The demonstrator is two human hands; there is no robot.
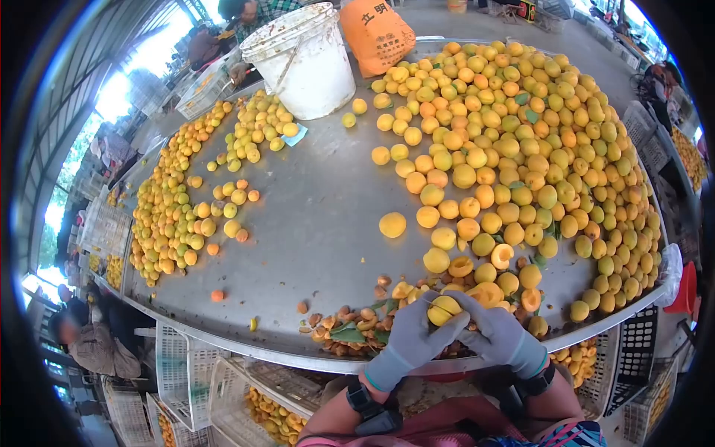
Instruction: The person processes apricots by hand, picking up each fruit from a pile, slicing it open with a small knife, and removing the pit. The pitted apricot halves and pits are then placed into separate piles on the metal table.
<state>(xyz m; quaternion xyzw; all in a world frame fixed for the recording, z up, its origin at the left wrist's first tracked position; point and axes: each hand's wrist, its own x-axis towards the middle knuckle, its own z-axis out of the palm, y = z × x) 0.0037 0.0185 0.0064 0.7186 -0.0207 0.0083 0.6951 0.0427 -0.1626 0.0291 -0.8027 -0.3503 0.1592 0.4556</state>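
Both my hands wear grey gloves and meet at the near edge of the metal table. My left hand [413, 335] is closed round a yellow apricot [444, 310]. From the other side, my right hand [505, 334] is closed with its fingers against the same fruit; whether it also holds a tool is hidden. Just beyond the hands lie split apricot halves [502, 255]. Left of them spreads a pile of brown pits [365, 325] with some green leaves.
A large heap of whole apricots [521, 141] covers the table's right side, a smaller heap [167, 216] its left. A white bucket [313, 71] and an orange sack [376, 37] stand at the far edge. Plastic crates [190, 372] sit below; a person [100, 343] is at the left.
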